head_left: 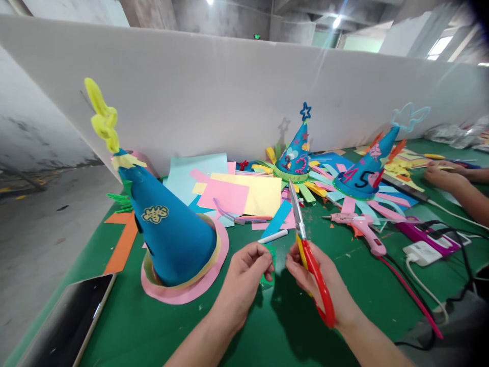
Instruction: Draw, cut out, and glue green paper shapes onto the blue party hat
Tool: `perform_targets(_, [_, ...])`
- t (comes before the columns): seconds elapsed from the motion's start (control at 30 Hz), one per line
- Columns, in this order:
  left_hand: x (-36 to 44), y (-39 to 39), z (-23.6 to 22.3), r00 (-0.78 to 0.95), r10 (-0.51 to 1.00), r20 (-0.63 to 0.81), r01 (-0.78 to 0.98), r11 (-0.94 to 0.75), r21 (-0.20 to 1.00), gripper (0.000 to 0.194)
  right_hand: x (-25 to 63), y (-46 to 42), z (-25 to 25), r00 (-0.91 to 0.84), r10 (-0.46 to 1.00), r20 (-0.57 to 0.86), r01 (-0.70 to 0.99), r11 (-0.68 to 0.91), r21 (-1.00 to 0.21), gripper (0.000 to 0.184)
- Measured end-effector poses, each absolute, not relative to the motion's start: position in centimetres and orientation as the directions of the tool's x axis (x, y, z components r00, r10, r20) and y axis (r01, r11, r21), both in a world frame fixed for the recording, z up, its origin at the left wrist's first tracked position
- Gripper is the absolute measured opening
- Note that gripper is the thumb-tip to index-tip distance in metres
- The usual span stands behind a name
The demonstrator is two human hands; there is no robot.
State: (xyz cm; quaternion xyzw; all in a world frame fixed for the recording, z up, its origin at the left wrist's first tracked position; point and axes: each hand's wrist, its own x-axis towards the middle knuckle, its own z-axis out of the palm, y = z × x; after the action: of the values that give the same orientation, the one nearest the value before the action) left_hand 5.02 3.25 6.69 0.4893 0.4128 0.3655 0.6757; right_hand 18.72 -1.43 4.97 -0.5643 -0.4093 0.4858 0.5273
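Note:
Between the closed fingers of my left hand (250,278) is a small piece of green paper (269,265). My right hand (324,280) grips a pair of scissors (314,265) with red and yellow handles; the metal blades are together and point away from me, up over the table. The two hands are a short way apart. A blue paper cone hat (173,229) with a pink and yellow brim leans to the left of my left hand. A yellow pipe-cleaner shape (101,117) tops it. Just beyond my hands lies a white marker (273,236).
Two more decorated blue hats (294,155) (361,171) stand farther back. A pink glue gun (359,227) and a purple power strip (431,237) with cables lie at right. Coloured paper sheets (263,196) are piled behind. A phone (69,326) is at left; another person's hands (449,176) are far right.

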Motion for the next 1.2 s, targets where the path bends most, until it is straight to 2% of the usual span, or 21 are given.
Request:
perform_targets(0.23, [5.3,2.0,7.4,0.490,0.843,-0.221,0.023,0.240,0.970,0.010,18.7,-0.6,4.8,0.088,0.996,-0.026,-0.078,-0.019,-0.997,0.029])
perform_targets(0.37, [4.6,0.7,7.8,0.464,0.854,-0.234,0.089,0.218,0.972,0.008,18.4,-1.3,5.4,-0.020,1.000,-0.023,-0.062,-0.024,-0.998,0.027])
perform_targets(0.5, [3.4,-1.1,7.6,0.410,0.879,-0.244,-0.046,0.287,0.957,0.012,17.6,-1.9,5.6,-0.048,0.999,-0.019,-0.047,-0.021,-0.999,0.029])
perform_targets(0.6, [2.9,-2.8,7.2,0.312,0.911,-0.268,-0.193,0.337,0.921,0.019,16.6,-2.2,5.6,0.002,1.000,0.006,-0.116,0.006,-0.993,0.032])
perform_targets(0.8, [3.0,-5.1,5.9,0.062,0.977,-0.205,-0.301,0.214,0.929,0.013,14.2,-2.8,5.5,0.029,1.000,0.003,-0.194,0.009,-0.981,0.034])
perform_targets(0.9, [2.8,-4.7,5.5,-0.008,0.983,-0.186,-0.353,0.171,0.920,0.013,13.4,-2.5,5.4,0.021,1.000,-0.012,-0.206,-0.008,-0.978,0.036])
perform_targets(1.07, [2.0,-2.9,5.3,0.025,0.974,-0.223,-0.350,0.218,0.911,0.014,14.5,-1.4,5.0,-0.013,1.000,0.000,-0.073,-0.001,-0.997,0.033])
perform_targets(1.2, [1.4,-1.5,4.9,0.066,0.965,-0.255,-0.356,0.261,0.897,0.014,17.1,-1.7,4.8,-0.177,0.984,-0.020,0.066,-0.008,-0.998,0.020])
